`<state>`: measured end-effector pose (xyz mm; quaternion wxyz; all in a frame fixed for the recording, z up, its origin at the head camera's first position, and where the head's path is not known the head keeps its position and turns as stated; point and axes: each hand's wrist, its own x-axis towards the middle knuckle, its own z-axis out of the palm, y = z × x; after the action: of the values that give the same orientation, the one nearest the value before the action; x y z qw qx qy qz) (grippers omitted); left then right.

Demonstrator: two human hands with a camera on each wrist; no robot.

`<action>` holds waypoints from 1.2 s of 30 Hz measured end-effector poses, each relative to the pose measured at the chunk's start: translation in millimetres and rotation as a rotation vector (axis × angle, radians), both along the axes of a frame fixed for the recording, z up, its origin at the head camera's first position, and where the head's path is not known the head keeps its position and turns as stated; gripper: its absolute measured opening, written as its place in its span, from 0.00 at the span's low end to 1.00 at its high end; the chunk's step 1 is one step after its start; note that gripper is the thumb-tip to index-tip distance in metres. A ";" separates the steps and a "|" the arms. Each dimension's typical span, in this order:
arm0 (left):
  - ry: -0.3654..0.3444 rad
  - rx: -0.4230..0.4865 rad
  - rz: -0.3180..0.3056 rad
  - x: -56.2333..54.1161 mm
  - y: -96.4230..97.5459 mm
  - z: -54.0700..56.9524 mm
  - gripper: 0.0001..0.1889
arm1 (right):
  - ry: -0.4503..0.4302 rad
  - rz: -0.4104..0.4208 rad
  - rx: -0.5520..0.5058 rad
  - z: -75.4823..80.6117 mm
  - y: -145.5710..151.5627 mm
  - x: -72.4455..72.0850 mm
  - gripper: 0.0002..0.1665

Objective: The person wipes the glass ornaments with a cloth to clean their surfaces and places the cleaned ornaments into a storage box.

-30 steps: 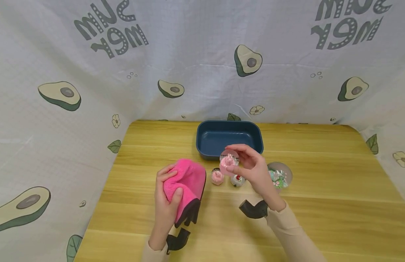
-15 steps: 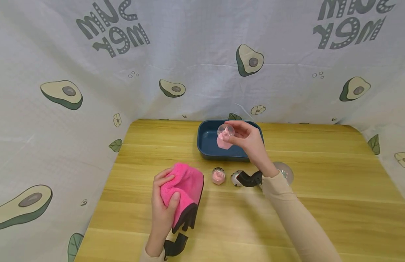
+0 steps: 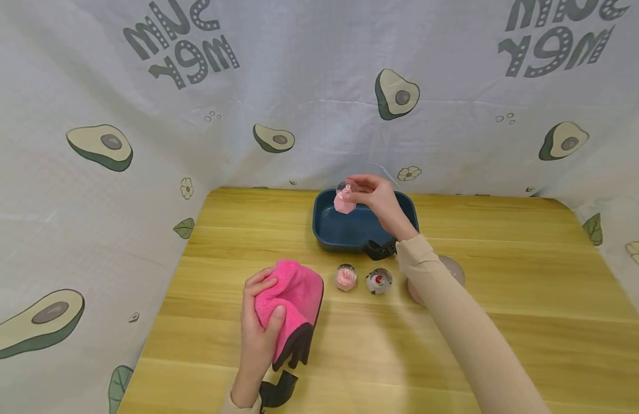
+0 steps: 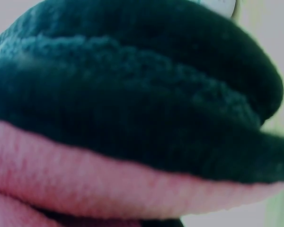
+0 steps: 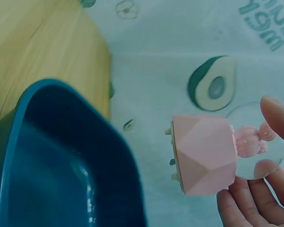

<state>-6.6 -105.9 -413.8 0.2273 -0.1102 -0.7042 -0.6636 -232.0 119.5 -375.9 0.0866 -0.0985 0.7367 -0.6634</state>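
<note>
My right hand (image 3: 373, 198) holds a small snow globe (image 5: 206, 153) with a faceted pink base, pinching its clear dome between thumb and fingers. In the head view the globe overlaps the left part of the blue tub (image 3: 319, 236); the right wrist view shows a pink figure inside the dome. My left hand (image 3: 260, 322) grips a bunched pink towel (image 3: 299, 293) with a dark edge, in front and to the left of the tub. Blurred dark folds of the towel (image 4: 109, 104) fill most of the left wrist view.
In front of the tub stand a small pink snow globe (image 3: 346, 278) and another with a red-topped figure (image 3: 378, 281). A larger globe (image 3: 452, 269) is partly hidden behind my right sleeve. A printed white curtain (image 3: 319, 115) hangs behind the wooden table (image 3: 531, 276).
My right hand has carried the pink snow globe away from the table's front, up over the tub and slightly left. The left hand keeps its hold on the towel, nearly still.
</note>
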 end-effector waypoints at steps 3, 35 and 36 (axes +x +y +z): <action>-0.005 0.001 0.000 0.4 -0.1 -1.4 0.20 | -0.003 -0.009 0.064 -8.9 -4.3 -10.0 0.29; -0.053 0.005 -0.018 0.4 2.5 -7.9 0.20 | -0.056 -0.041 0.312 -49.2 -24.6 -48.4 0.27; -0.051 0.005 -0.017 0.5 2.5 -7.8 0.20 | -0.052 -0.036 0.327 -49.4 -25.6 -49.2 0.27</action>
<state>-6.1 -103.4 -421.6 0.2039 -0.0985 -0.7071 -0.6698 -281.2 93.9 -425.3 0.1087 -0.0525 0.8339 -0.5386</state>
